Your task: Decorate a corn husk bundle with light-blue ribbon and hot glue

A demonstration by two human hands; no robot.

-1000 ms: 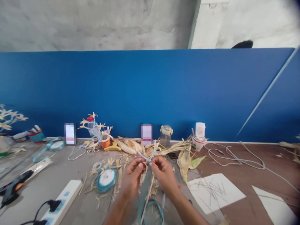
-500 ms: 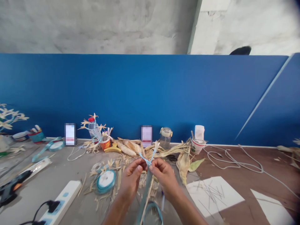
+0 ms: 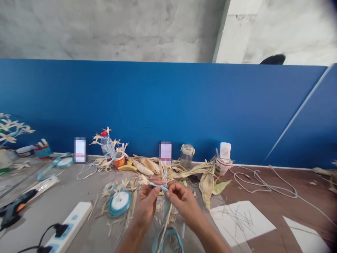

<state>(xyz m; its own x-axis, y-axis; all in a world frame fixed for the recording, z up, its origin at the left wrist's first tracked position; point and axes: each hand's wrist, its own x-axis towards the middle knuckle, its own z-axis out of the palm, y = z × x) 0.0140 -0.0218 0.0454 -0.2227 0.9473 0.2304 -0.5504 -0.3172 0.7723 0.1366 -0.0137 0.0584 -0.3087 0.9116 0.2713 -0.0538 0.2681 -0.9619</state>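
Note:
Between my hands is a small forked stem wrapped in light blue ribbon (image 3: pixel 165 188), with a pale husk flower (image 3: pixel 144 180) on its left branch. My left hand (image 3: pixel 147 198) pinches the stem from the left, thumb against fingers. From the right, my right hand (image 3: pixel 181 196) pinches it at the fork. A loose length of blue ribbon (image 3: pixel 172 232) and a thin dry strip (image 3: pixel 164 230) hang below toward the desk's near edge. Left of my hands lies a blue ribbon spool (image 3: pixel 120 202) among husk scraps.
A power strip (image 3: pixel 68 226) with plugs and a black glue gun (image 3: pixel 16 208) lie at left. Corn husks (image 3: pixel 146 166), a yellow tape dispenser (image 3: pixel 127 167), a glass jar (image 3: pixel 187 156) and a paper cup (image 3: pixel 223 166) line the blue partition (image 3: pixel 163 105). White paper (image 3: pixel 242 221) holds thin wires.
The forked stem has turned: its left branch now leans over toward my left hand and the other stands more upright. Both hands stay pinched close together at the fork.

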